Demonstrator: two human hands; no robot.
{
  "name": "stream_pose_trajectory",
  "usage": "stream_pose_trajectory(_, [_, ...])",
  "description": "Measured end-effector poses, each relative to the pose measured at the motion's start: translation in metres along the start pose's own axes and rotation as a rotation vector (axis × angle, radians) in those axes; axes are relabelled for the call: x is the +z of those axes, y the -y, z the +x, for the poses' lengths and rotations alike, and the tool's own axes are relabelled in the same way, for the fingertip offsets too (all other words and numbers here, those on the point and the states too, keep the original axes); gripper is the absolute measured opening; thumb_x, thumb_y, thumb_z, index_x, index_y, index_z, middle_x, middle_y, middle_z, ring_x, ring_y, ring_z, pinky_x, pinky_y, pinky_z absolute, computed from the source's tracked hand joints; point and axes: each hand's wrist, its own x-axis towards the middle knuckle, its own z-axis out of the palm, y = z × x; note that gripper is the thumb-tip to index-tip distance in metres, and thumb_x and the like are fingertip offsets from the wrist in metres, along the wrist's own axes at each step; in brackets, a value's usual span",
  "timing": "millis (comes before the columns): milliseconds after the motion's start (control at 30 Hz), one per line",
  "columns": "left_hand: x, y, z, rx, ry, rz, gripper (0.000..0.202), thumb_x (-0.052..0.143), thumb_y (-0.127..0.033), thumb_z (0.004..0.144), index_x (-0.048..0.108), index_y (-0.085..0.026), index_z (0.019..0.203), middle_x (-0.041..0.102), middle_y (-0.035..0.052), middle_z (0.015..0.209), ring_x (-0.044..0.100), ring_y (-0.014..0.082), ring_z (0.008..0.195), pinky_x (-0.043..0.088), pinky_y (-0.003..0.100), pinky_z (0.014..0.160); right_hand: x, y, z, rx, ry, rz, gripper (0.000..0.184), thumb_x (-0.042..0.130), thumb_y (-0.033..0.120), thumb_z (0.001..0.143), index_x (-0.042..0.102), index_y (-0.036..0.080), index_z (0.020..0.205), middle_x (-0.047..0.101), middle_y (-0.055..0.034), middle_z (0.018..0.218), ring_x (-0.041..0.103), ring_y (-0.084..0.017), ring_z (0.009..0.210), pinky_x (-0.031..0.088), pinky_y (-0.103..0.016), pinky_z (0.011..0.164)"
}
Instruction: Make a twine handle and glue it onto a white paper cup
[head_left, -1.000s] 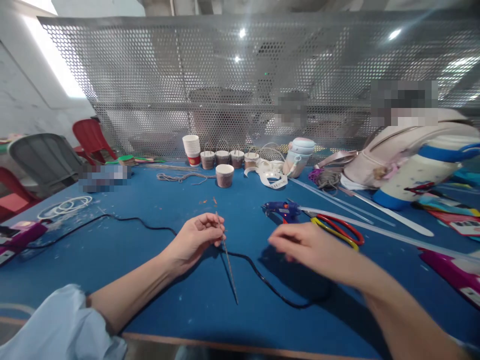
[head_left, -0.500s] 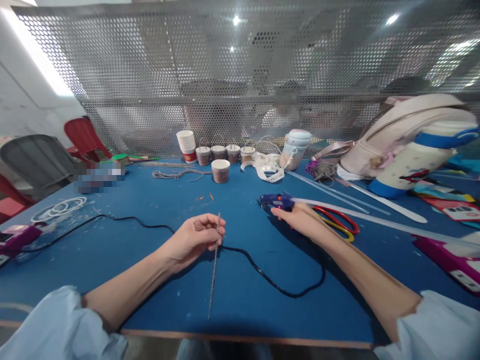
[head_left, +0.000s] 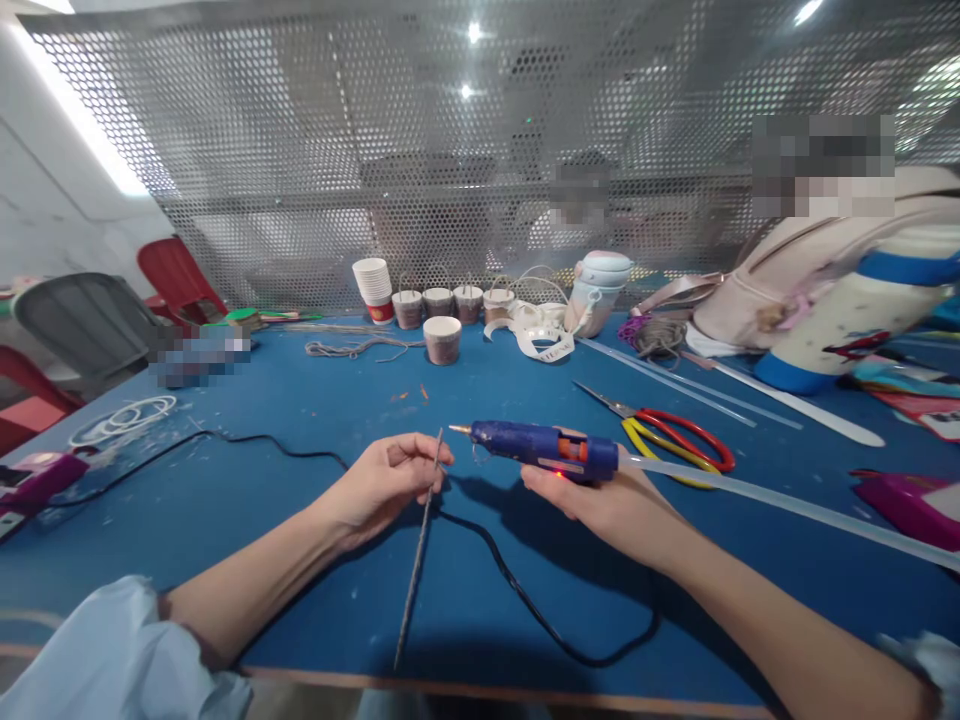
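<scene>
Grey strand point(head_left: 416, 580): pinched in your left hand point(head_left: 394, 478), thumb and fingertips together on it near its upper end. Short stub sticks up above the pinch; the long part hangs below, running toward the table's near edge and leaning a bit to your left.

Glue gun point(head_left: 517, 442): in your right hand point(head_left: 607, 505), fingers closed around the handle, which is mostly hidden behind them. Barrel sits above the grip, roughly level, red light on by your fingers. Nozzle point(head_left: 460, 429) points left, just beside the strand's top stub. I see a small gap; can't tell the depth.

Clear glue stick point(head_left: 750, 490) runs out the gun's rear, over your right wrist side. Black cable point(head_left: 517, 585) loops on the blue table point(head_left: 300, 580) between your forearms.

Scissors point(head_left: 679, 445), red and yellow handles, lie beyond your right hand. Orange scraps point(head_left: 424, 392) lie past your left. Farther out: one brown-sided cup point(head_left: 442, 342), four handled cups point(head_left: 438, 303) in a row behind it, stacked paper cups point(head_left: 373, 290) at their left.
</scene>
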Motion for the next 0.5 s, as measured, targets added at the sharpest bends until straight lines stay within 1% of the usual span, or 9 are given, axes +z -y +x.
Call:
stream_pose_trajectory(100, [0.0003,-0.0004,-0.0006,0.007,0.010,0.012,0.028,0.084,-0.027,0.058,0.069,-0.012,0.076,0.060,0.0026,0.072,0.050,0.0074,0.057,0.032,0.021,0.050,0.0026,0.0005,-0.0009,0.007,0.002,-0.044,0.027,0.059,0.049,0.080,0.062,0.023,0.075,0.056,0.0017,0.062,0.050,-0.015,0.057,0.040,-0.026,0.052])
stream_pose_trajectory(200, [0.0007,-0.0004,-0.0010,0.026,0.014,0.029,0.027,0.084,-0.026,0.058,0.068,-0.013,0.075,0.060,0.0020,0.073,0.050,0.0074,0.056,0.032,0.022,0.050,0.0044,0.0023,-0.0012,-0.014,0.026,-0.064,0.028,0.057,0.048,0.081,0.059,0.022,0.071,0.055,0.0018,0.063,0.050,-0.014,0.059,0.040,-0.025,0.055])
stream_pose_trajectory(367, [0.0004,0.0002,-0.0019,0.047,0.017,0.070,0.023,0.082,-0.028,0.062,0.068,-0.014,0.075,0.058,0.0009,0.070,0.050,0.0078,0.057,0.032,0.022,0.051,0.0068,0.0034,-0.0016,-0.042,0.017,-0.023,0.029,0.057,0.046,0.081,0.053,0.021,0.067,0.048,0.0033,0.059,0.042,-0.012,0.054,0.034,-0.025,0.051])
stream_pose_trajectory(500, [0.0004,-0.0001,-0.0028,0.048,0.000,0.065,0.020,0.081,-0.025,0.062,0.068,-0.015,0.074,0.060,0.0019,0.079,0.051,0.0072,0.058,0.032,0.022,0.052,0.0086,0.0020,-0.0031,-0.082,-0.003,0.019,0.031,0.058,0.045,0.081,0.049,0.020,0.064,0.044,0.0041,0.057,0.039,-0.011,0.053,0.032,-0.024,0.049])
